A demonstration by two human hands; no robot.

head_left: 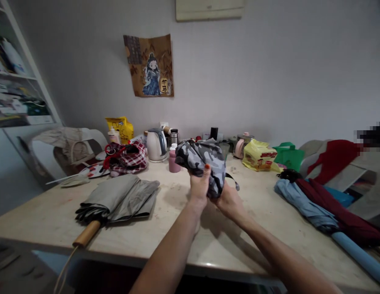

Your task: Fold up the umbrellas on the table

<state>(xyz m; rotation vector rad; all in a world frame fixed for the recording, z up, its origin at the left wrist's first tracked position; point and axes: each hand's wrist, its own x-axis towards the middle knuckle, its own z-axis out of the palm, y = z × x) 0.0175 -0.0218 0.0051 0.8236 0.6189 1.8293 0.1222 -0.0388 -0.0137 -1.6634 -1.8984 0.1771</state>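
A grey camouflage folding umbrella (205, 159) is held up above the middle of the table, its cloth loosely bunched. My left hand (199, 183) grips its left side, with the thumb lying over the cloth. Around its lower end my right hand (225, 200) is closed; its fingers are partly hidden. A dark strap (232, 179) sticks out to the right of the bundle. On the table to the left lies a grey umbrella (119, 200) with loose folds and a wooden handle (87, 233).
At the right lie a light blue umbrella (306, 204) and a dark red umbrella (336, 208). Along the back stand a kettle (156, 145), a pink bottle (174, 158), a yellow bag (259, 156) and a green bag (289, 156). A plaid cloth item (128, 157) sits back left.
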